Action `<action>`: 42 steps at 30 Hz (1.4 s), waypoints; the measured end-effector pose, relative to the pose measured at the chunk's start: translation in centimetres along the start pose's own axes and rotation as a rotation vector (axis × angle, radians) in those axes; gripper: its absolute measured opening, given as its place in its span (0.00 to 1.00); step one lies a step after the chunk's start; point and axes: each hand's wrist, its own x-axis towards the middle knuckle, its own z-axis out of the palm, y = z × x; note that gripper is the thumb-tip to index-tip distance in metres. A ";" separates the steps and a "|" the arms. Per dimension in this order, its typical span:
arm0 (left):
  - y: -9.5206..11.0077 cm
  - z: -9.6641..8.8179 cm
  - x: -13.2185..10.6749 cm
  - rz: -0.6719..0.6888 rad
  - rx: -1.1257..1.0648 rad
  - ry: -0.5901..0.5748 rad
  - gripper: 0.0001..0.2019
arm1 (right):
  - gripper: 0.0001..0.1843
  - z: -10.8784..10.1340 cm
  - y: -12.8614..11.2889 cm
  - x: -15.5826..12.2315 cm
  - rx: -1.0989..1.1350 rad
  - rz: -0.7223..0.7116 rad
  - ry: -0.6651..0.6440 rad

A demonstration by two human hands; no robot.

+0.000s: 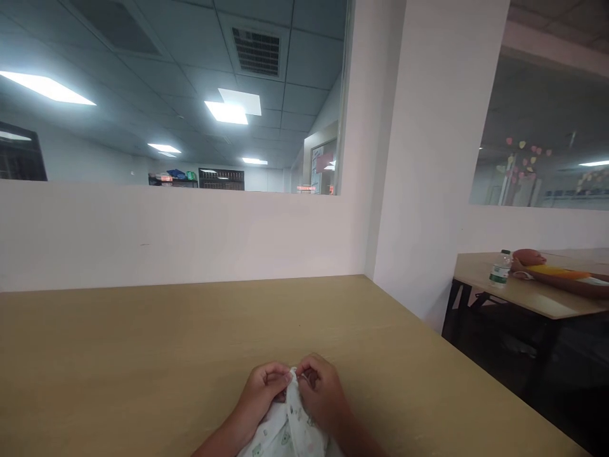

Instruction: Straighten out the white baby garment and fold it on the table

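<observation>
A white cloth (285, 428) with small printed figures, some of them green, lies at the near edge of the wooden table (157, 355). Its upper end is gathered to a narrow tip between my two hands. My left hand (262, 388) pinches that tip from the left, thumb and forefinger pressed together. From the right, my right hand (322, 390) holds the same tip with curled fingers. The lower part of the cloth runs out of the bottom of the picture, so its full shape is hidden.
Beyond the table stand a low white wall (190, 241) with a window above it and a white pillar (428, 152). On a second table (537, 301) at the right are a plastic bottle (500, 270) and a doll (556, 273) in yellow clothing.
</observation>
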 end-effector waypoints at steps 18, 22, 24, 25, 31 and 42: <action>-0.4 0.2 0.1 0.049 0.079 -0.043 0.28 | 0.13 -0.6 1.7 0.8 0.311 0.345 -0.206; -0.6 0.1 0.1 0.218 0.376 0.016 0.18 | 0.08 -0.7 2.3 0.9 0.042 0.223 -0.113; -0.7 0.1 0.0 0.312 0.485 0.040 0.13 | 0.06 -0.8 2.3 0.8 -0.043 0.156 -0.090; -0.7 0.1 -0.1 0.344 0.519 0.040 0.11 | 0.05 -0.9 2.1 0.8 -0.078 0.118 -0.070; -0.7 0.0 -0.4 0.387 0.575 -0.006 0.11 | 0.04 -1.8 -1.2 0.4 -0.166 -0.097 -0.091; -1.2 -0.1 -0.8 0.416 0.691 -0.056 0.08 | 0.12 -2.4 -3.7 -2.1 -0.392 0.061 -0.437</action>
